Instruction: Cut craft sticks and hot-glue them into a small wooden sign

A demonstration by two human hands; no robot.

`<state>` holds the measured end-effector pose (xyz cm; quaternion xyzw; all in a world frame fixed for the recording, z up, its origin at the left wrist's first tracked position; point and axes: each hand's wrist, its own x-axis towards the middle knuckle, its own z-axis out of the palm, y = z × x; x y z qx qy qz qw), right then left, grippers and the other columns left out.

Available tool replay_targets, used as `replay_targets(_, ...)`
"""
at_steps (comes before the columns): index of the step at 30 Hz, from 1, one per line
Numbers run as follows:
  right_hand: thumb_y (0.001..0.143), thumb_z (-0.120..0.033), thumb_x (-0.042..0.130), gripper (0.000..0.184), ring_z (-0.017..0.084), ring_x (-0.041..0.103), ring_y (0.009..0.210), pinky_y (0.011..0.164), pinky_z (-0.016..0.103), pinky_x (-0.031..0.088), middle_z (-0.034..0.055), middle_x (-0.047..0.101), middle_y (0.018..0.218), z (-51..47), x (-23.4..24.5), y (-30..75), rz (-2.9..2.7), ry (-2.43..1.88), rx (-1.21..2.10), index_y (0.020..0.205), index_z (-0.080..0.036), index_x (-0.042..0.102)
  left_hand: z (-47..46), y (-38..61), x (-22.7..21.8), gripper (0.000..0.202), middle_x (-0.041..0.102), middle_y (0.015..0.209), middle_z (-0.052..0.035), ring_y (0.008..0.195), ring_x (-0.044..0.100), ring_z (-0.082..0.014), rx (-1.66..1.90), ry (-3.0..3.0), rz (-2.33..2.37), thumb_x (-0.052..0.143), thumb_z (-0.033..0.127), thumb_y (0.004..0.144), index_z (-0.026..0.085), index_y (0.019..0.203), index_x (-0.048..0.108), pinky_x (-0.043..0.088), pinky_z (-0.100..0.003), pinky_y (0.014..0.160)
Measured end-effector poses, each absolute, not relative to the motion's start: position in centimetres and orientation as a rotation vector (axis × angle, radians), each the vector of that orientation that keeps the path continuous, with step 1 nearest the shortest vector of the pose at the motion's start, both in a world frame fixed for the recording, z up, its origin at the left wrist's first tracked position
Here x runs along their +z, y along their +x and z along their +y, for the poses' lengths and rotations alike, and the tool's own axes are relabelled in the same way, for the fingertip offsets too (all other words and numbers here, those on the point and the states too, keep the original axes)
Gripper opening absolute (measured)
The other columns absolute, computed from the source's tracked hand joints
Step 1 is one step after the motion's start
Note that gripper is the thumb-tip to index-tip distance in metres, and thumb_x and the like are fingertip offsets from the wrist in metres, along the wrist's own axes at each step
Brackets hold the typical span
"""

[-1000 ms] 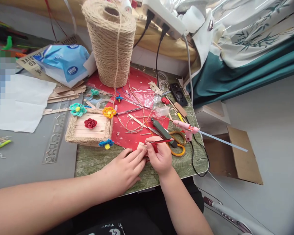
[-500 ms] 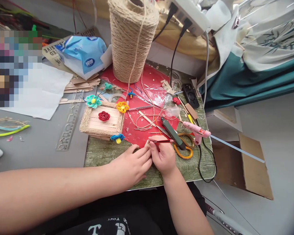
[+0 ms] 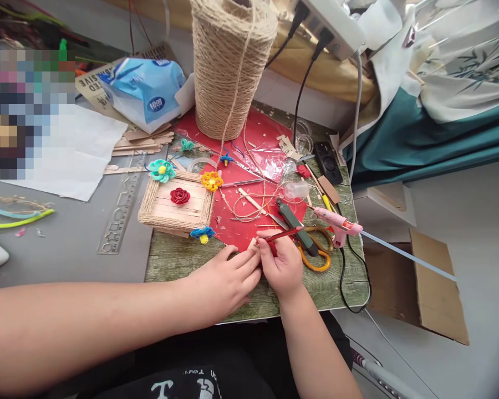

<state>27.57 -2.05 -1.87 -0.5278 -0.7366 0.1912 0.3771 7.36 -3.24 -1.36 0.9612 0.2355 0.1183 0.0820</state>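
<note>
In the head view, my right hand (image 3: pixel 283 265) grips a slim red pencil (image 3: pixel 283 234), its tip angled down to the left. My left hand (image 3: pixel 228 281) lies palm down beside it, fingers together, pressing a small pale piece of wood (image 3: pixel 253 243) at the table edge. Most of that piece is hidden under my fingers. Left of my hands stands a craft-stick box (image 3: pixel 193 217) edged with twine, with a red paper rose (image 3: pixel 180 197) on its face and pipe-cleaner flowers at its corners. A green-handled cutter (image 3: pixel 296 224) and orange-handled scissors (image 3: pixel 321 260) lie just past my right hand.
A tall twine spool (image 3: pixel 233 72) stands at the back on red paper (image 3: pixel 241 221). A pink glue gun (image 3: pixel 336 223) with a long glue stick sits at the right edge. Left are a clear ruler (image 3: pixel 120 216), craft sticks (image 3: pixel 143 145) and a tissue pack (image 3: pixel 143 91). A cardboard box (image 3: pixel 436 285) stands below.
The pencil's rear end has tilted up a little in my right hand. The whole view has shifted slightly, so things appear further right. My left hand stays on the wood piece.
</note>
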Motion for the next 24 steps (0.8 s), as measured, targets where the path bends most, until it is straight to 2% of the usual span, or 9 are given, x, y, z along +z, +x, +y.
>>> replay_targets(8,0.103,-0.018,0.060,0.017,0.022,0.073,0.091,0.085,0.040,0.060,0.0061,0.075,0.101,-2.01,-2.03,27.76,-1.868,-1.357,0.488,0.116,-0.025,0.067,-3.29,7.42,-1.51,0.056,0.054,0.155,-0.0224,0.146,0.045,-0.0359,0.338,2.872,0.700,0.058,0.048,0.100,0.008,0.140,0.059,0.040,-0.051,0.106)
replay_targets(16,0.103,-0.017,0.059,0.017,0.021,0.072,0.091,0.086,0.038,0.059,0.0050,0.075,0.099,-1.91,-1.96,27.51,-1.916,-1.335,0.470,0.116,-0.025,0.066,-3.14,7.47,-1.06,0.054,0.061,0.147,-0.0214,0.142,0.049,-0.0354,0.365,2.847,0.701,0.062,0.046,0.098,0.008,0.137,0.060,0.041,-0.049,0.105)
replay_targets(24,0.102,-0.017,0.060,0.017,0.022,0.073,0.093,0.086,0.040,0.060,0.0053,0.075,0.100,-1.84,-2.01,27.57,-1.890,-1.341,0.468,0.115,-0.025,0.066,-3.17,7.45,-1.19,0.053,0.058,0.150,-0.0213,0.143,0.047,-0.0348,0.338,2.846,0.700,0.058,0.046,0.100,0.008,0.138,0.059,0.040,-0.050,0.106)
